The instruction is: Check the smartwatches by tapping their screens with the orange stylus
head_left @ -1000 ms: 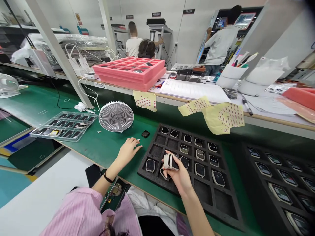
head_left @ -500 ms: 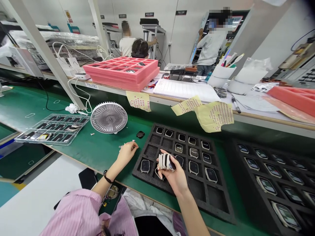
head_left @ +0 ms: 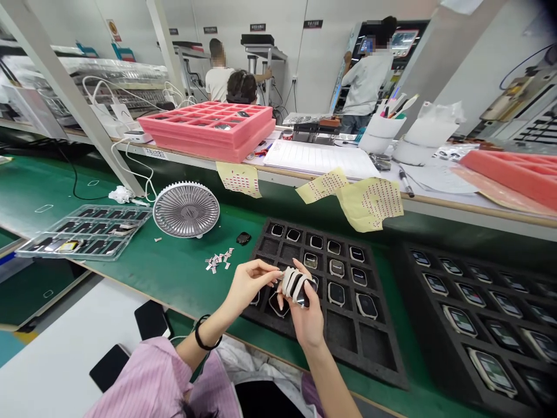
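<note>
Broadly, a green surface (head_left: 174, 278) carries a black foam tray (head_left: 342, 334) with watches in many of its compartments, and, farther left, a clear plastic tray (head_left: 114, 255) and a round fan (head_left: 186, 210). Over the foam tray's left part, the right hand (head_left: 308, 319) grasps a stack of watches (head_left: 296, 287), while the left hand (head_left: 249, 284) has its fingertips pinched at the stack's left end, though whether they grip anything cannot be told. Beside the foam tray lie a small dark part (head_left: 243, 238) and, smaller yet, loose pale pieces (head_left: 220, 259).
</note>
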{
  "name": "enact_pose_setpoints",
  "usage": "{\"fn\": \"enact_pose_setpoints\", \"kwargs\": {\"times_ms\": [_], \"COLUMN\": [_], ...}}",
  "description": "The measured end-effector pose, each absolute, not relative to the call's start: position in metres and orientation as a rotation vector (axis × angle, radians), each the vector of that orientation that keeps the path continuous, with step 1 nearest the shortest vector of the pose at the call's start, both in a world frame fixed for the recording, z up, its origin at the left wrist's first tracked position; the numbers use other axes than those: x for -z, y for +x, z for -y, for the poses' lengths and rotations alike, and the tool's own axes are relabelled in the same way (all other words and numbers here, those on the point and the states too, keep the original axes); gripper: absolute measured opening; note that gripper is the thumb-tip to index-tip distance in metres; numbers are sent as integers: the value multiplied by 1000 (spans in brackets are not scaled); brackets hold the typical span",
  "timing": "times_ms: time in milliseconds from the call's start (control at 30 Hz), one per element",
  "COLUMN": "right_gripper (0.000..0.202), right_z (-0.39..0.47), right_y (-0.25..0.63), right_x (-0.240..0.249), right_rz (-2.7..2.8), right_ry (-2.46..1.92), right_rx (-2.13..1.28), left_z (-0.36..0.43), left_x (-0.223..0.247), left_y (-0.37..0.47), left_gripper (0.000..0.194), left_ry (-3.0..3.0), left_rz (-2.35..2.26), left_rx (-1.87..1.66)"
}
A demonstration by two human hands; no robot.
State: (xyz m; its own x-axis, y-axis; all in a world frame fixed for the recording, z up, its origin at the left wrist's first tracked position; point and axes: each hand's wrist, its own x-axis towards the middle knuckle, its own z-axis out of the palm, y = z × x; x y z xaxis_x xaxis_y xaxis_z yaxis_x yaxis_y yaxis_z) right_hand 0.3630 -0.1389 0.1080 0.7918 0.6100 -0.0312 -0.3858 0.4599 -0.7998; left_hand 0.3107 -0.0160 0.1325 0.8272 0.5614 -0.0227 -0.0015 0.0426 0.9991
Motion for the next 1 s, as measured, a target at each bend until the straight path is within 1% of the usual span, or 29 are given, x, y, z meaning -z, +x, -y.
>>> {"fn": "enact_pose_setpoints", "kwargs": {"times_ms": [167,400,500,667,833,1000], "right_gripper": [49,54,55,57,51,50], "right_z": [139,142,141,141,140,136], "right_y": [360,356,354,351,344,339], "right_x": [-103,-98,-98,-93,-93,-98], "right_rz": [325,335,324,306,241,186], "right_ry": [-970,-1034,-967,-890,-781,-712], "right_rx": [-555,-508,-476,-516,-545,-619], "left_z": [32,47,50,59,58,52], "left_x": [-129,-119,-110,-103,-107,-102], "left_y": [314,315,315,312,306,302], "left_gripper": [18,23,30,54,61,56], "left_ry": [1428,1387,1274,992,922,905], "left_rz": [-510,-452,-412,-366,-367,-353], "left_rx": [-575,-669,-581,-292,-181,-174]}}
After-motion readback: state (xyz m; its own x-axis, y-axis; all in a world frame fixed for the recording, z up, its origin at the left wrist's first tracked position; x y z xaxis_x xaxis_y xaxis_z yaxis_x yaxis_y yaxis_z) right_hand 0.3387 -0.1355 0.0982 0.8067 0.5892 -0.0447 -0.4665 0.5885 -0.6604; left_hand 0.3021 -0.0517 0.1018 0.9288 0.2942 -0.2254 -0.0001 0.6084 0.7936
